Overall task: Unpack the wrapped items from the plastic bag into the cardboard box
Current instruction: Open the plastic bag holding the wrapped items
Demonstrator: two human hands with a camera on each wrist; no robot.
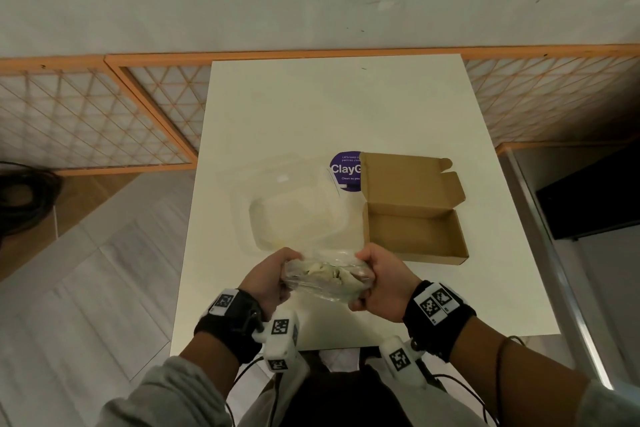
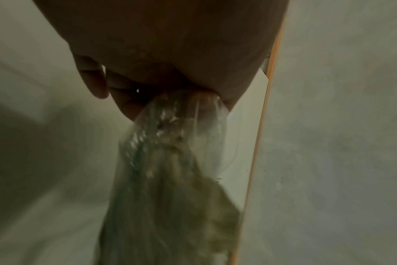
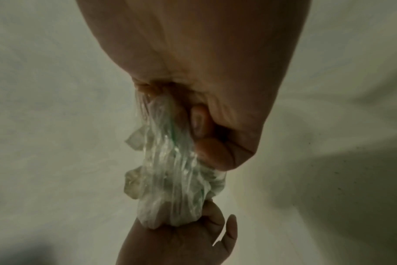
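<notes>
— What is worn on the arms?

— Grey sleeves (image 1: 180, 392), pushed back from the wrists so the forearms are bare. Each wrist carries a wide black band (image 1: 230, 326).

— Anything on the bands?

— White blocks printed with black-and-white square markers: one on top of the left band (image 1: 223, 302), two side by side on the right band (image 1: 435, 302).

— And below the wrists?

— A white moulded housing hangs under each one, again with square markers: left (image 1: 281, 340), right (image 1: 403, 362). Thin black cables (image 1: 464, 388) trail from them toward the body.

— The torso?

— A dark garment (image 1: 332, 395), dim and indistinct.
</notes>
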